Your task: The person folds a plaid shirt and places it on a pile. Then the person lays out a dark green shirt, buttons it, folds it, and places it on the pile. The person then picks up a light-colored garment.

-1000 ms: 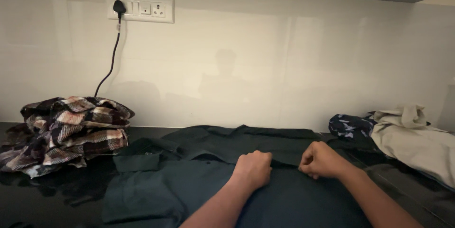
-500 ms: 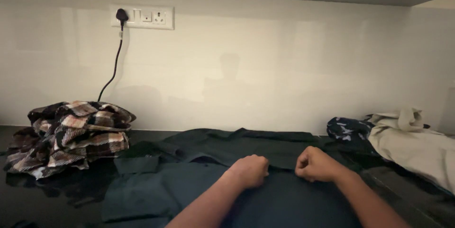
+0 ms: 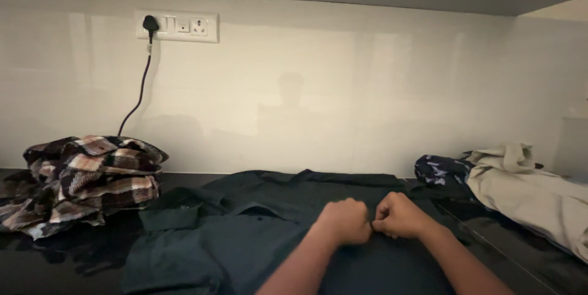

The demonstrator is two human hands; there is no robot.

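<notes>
- The dark green shirt (image 3: 245, 240) lies spread flat on the black counter (image 3: 37, 264) right in front of me, collar toward the wall.
- My left hand (image 3: 344, 221) is curled into a fist on the shirt's front, fingertips pinching the cloth near the middle seam.
- My right hand (image 3: 399, 215) is clenched the same way just beside it — the two sets of knuckles almost touch.
- What sits between my fingertips is too small and dark to make out; I can only say both hands grip the shirt's fabric.
- No bins or baskets here: the clothes lie loose on the counter itself.
- Count of garments: four — the green shirt, one crumpled plaid shirt (image 3: 86, 178) heaped to the left, one dark blue patterned piece (image 3: 438, 169) to the right, and one beige garment (image 3: 527, 191) touching it farther right.
- The beige garment runs out of view at the right edge, and the green shirt's lower part is cut off at the bottom along with my forearms.
- The blue piece is partly hidden under the beige one, so its kind is unclear.
- On the pale wall (image 3: 343, 86) behind, one socket plate (image 3: 177, 26) holds one black plug (image 3: 150, 23); its cord (image 3: 139, 90) drops down behind the plaid heap, where its end is hidden.
</notes>
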